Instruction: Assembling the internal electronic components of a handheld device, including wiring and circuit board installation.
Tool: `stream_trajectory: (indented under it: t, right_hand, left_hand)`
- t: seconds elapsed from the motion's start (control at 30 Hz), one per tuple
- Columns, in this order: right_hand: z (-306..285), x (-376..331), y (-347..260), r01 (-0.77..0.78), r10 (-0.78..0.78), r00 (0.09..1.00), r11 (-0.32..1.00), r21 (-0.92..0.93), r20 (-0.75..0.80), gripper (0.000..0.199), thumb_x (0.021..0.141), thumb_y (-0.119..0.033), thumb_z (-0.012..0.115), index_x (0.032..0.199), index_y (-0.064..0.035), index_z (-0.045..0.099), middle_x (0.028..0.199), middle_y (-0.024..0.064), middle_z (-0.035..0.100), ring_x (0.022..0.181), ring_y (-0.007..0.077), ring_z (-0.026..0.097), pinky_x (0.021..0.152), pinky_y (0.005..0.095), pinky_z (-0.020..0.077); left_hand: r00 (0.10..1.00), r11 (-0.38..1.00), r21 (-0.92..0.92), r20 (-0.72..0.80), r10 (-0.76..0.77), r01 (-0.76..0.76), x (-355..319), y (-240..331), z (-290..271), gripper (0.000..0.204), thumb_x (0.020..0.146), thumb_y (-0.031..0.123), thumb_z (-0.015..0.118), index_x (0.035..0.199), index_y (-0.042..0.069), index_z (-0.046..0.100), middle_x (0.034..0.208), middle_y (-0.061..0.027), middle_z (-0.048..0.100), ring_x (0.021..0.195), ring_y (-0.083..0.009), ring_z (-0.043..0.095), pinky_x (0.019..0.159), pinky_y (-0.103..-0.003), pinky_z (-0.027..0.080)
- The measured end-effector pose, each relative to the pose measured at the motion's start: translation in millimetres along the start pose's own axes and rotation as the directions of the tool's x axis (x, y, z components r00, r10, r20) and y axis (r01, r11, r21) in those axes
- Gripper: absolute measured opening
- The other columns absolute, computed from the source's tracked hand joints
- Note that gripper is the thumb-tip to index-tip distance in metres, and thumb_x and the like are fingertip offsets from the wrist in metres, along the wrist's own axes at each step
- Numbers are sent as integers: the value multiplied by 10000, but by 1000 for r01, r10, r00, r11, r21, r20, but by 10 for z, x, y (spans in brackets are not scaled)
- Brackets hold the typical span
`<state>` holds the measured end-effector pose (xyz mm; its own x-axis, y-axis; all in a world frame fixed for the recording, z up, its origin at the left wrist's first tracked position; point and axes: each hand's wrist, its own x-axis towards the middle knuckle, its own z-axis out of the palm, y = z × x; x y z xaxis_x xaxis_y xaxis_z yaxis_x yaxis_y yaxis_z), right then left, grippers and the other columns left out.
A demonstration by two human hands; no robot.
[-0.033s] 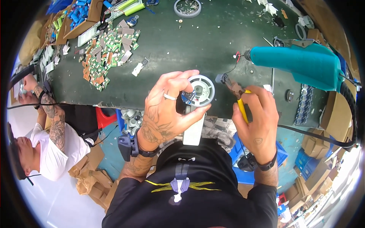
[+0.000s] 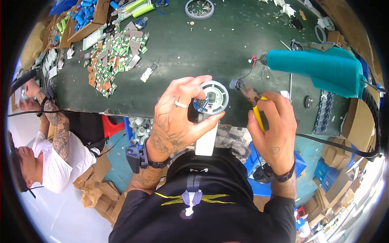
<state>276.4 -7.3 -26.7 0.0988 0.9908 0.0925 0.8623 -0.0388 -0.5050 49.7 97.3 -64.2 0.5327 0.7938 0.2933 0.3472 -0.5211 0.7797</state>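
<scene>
My left hand [image 2: 178,111] is closed around a white round-headed housing with a long handle [image 2: 206,141], which looks like a handheld fan body. Its open ring [image 2: 216,97] faces up, showing ribs inside. A small blue circuit board [image 2: 200,104] lies at the ring's left side under my fingers. In my right hand [image 2: 276,125] are pliers with yellow handles [image 2: 258,116]. At the pliers' jaws sits a small dark cylindrical part [image 2: 235,84]; a thin black wire runs from it toward a white connector with red wire [image 2: 252,60]. Whether the jaws grip that part is unclear.
A teal power tool-like body [image 2: 316,67] lies at right with a thick black cable. Small green circuit boards [image 2: 117,56] are heaped at left. A round tray of tiny metal pieces [image 2: 199,9] stands at the back. Another person [image 2: 56,150] works at far left.
</scene>
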Motion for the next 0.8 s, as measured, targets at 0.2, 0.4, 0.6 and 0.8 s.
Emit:
stream_trajectory:
  t: [0.2, 0.4, 0.6, 0.8]
  right_hand:
    - [-5, 12, 4, 1, -1, 1000, 1000, -3, -5, 252, 841, -48, 830, 1060, -54, 706, 1177, 112, 679, 1011, 338, 648, 846, 454, 488]
    - [-3, 6, -2, 3, -3, 1000, 1000, -4, 2, 244, 848, -49, 825, 1062, -54, 708, 1174, 110, 679, 1017, 337, 646, 850, 453, 487]
    - [-31, -10, -11, 4, -4, 1000, 1000, -15, -8, 239, 850, -54, 825, 1060, -52, 710, 1179, 112, 682, 1022, 339, 646, 859, 457, 492]
    - [-19, -33, -21, 10, -11, 999, 1000, -23, -35, 231, 855, -56, 828, 1051, -39, 707, 1188, 129, 690, 1041, 352, 656, 885, 461, 511]
  left_hand:
    - [1000, 1000, -13, 22, -10, 10, -32, -27, 23, 633, 710, 85, 1010, 1152, 87, 556, 1312, -239, 783, 1208, -350, 757, 992, -424, 617]
    - [1000, 999, -37, -11, 6, -7, -57, -71, 56, 638, 713, 86, 1015, 1155, 91, 555, 1329, -247, 774, 1216, -341, 755, 999, -425, 620]
    - [1000, 994, -110, -14, 27, -29, -67, -184, 110, 671, 706, 82, 1011, 1155, 104, 514, 1327, -227, 760, 1208, -339, 721, 1011, -435, 585]
    - [1000, 991, -134, 0, 6, -6, -77, -199, 110, 674, 705, 76, 1004, 1152, 107, 501, 1327, -209, 748, 1178, -334, 708, 1009, -431, 573]
